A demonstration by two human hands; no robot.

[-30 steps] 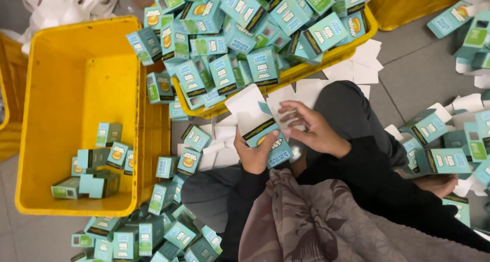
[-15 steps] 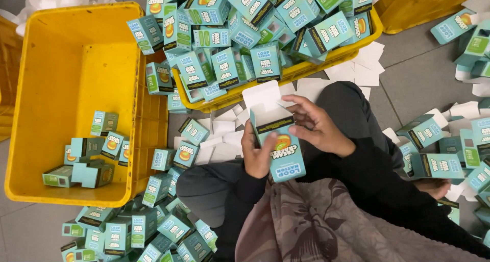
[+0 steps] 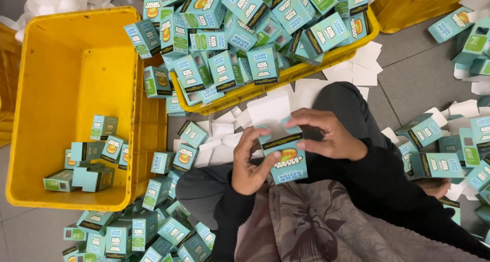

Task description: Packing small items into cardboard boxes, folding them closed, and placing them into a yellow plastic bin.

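Both hands grip one teal carton (image 3: 287,160) over the lap — left hand (image 3: 251,165) cradling its side, right hand (image 3: 329,137) pinching at the open top flap (image 3: 269,109). Steady the body, tuck side tabs first, then fold the flap squarely.

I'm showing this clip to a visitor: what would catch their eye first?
Probably the yellow crate at top centre, heaped with small teal cartons, and the big yellow bin at left holding only a few. In the middle, the left hand and right hand hold one teal carton with its white flap open.
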